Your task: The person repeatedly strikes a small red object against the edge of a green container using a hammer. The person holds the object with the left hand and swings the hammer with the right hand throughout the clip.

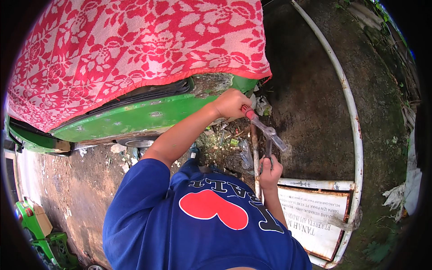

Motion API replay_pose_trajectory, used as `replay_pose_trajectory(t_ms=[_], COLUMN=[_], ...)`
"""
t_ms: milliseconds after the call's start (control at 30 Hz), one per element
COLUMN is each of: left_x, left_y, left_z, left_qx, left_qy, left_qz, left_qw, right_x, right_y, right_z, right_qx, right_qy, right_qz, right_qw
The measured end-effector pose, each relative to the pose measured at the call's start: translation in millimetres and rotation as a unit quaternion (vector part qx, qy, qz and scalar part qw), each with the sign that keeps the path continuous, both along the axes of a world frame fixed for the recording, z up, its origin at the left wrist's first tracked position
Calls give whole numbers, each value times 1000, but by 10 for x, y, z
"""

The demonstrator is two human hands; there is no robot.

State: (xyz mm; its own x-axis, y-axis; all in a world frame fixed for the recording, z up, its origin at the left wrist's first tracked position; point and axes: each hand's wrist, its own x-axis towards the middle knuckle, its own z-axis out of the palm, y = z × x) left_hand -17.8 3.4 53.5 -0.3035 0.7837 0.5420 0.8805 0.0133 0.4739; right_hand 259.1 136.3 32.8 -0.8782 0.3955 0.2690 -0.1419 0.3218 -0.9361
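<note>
- Blue shirt (166,238) cloth fills the lower middle, closest to the lens, with a big red heart printed on the chest.
- Ahead of it, the red-gripped tool (261,123) is held up in the air between the two hands, beside the front corner of a green car body (148,114) and above a rusty upright pipe (255,148).
- Left hand (232,103): curled into a fist around the red grip, the arm reaching across.
- Right hand (271,172): fingers and thumb closed on a dark bar (269,148) that meets the tool's metal head; whether bar and head are one piece, I cannot tell.
- Weight probably sits at the head end, so the tool should feel nose-heavy and want to tip away from the fist.
- It looks stiff and hardly fragile; the grey metal is likely smooth and could slide in a damp palm, while the red grip seems the surer place to hold.
- Best hold, I judge: whole fist on the red grip, a pinch low on the bar, fingers clear of the head.
- Below lie loose litter (231,143) and broken bits; a white pipe frame (351,96) curves along the right.
</note>
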Motion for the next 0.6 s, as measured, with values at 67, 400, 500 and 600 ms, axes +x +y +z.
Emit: replay_pose_trajectory(t_ms=[67, 400, 500, 600], left_x=[18, -56, -77, -93], left_y=[17, -103, -187, -203], left_z=[-60, 58, 89, 86], left_qx=[16, -26, -37, -30], left_qy=[-6, -7, 3, 1], left_qz=[-9, -76, -84, -87], left_qw=[1000, 997, 996, 996], right_x=[-6, 42, 21, 0], right_y=[13, -42, -39, -45], right_z=[80, 93, 142, 153], right_qx=[15, -71, -69, -82], right_qy=[-64, -53, -40, -39], right_qz=[-12, -16, -19, -17], right_qw=[998, 996, 997, 996])
